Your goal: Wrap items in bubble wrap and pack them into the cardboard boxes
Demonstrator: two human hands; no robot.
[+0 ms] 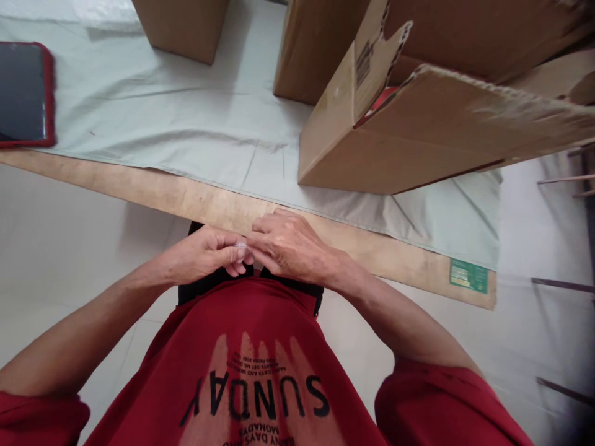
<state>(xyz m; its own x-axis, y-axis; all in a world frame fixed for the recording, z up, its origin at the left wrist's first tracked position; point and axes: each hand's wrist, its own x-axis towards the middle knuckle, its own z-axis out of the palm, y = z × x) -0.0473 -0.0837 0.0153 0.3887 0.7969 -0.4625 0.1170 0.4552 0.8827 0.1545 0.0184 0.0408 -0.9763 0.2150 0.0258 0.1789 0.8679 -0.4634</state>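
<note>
Left hand (209, 253): fingers pinching clear scrap (241, 245).
Clear scrap: between hands, by counter (209, 199) near edge; long axis, pointing direction too small to tell.
Right hand (295, 244): fingers bent; grip cannot be told.
Open carton (400, 152): counter's right half.

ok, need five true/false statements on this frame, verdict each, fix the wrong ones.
1. The left hand pinches a small pale piece. True.
2. The right hand is on the phone. False: it is close beside the left hand; the phone lies on the cloth at the picture's left edge.
3. The nearest cardboard box is closed. False: it is open at the top.
4. A green label sits on the bare wooden edge. True.
5. The shirt is blue. False: red.
</note>
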